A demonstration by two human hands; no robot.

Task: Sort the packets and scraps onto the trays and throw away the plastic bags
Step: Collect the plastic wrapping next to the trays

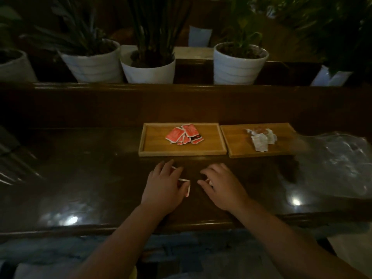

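Observation:
Two wooden trays lie side by side on the dark table. The left tray carries a heap of red packets. On the right tray sit several crumpled white scraps. Just in front of the trays, my left hand curls over a few red-and-white packets whose edges stick out under the fingers. My right hand is close beside it, fingertips pinched on a small pale scrap, mostly hidden. A clear plastic bag lies crumpled at the right.
Several white plant pots stand in a row behind a raised wooden ledge at the table's far side. The table's front edge runs just below my wrists. Dark slatted furniture shows at the far left.

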